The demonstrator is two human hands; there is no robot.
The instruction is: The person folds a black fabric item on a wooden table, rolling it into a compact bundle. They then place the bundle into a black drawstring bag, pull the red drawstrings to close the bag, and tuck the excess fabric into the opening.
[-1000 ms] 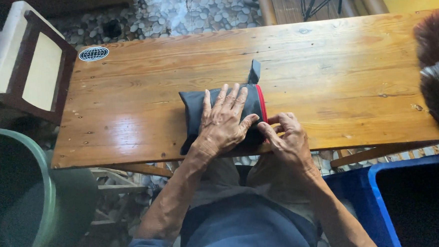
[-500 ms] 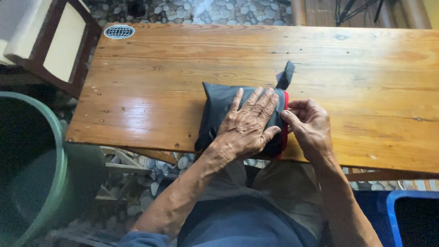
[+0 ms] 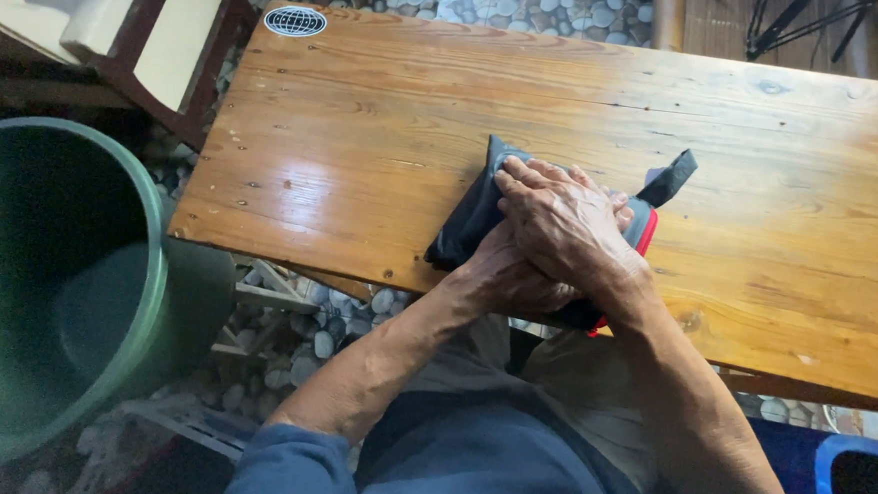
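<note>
1. Head view: a folded black cloth (image 3: 465,223) with a red edge lies near the desk (image 3: 364,153) front edge, long axis slanting away to the right.
2. Right hand (image 3: 565,224) presses flat on it, fingers spread, stacked over the left hand (image 3: 513,276).
3. Cloth sits directly beneath both hands, neither clamping it.

A shiny wooden table (image 3: 385,124) stands on a floor of small round pebbles (image 3: 532,1). Left of the table is a big green bin (image 3: 146,292). A round drain cover (image 3: 295,21) sits by the table's far left corner, near a wooden chair with a cream cushion (image 3: 175,23). A blue crate (image 3: 828,463) shows below the table's right end.
</note>
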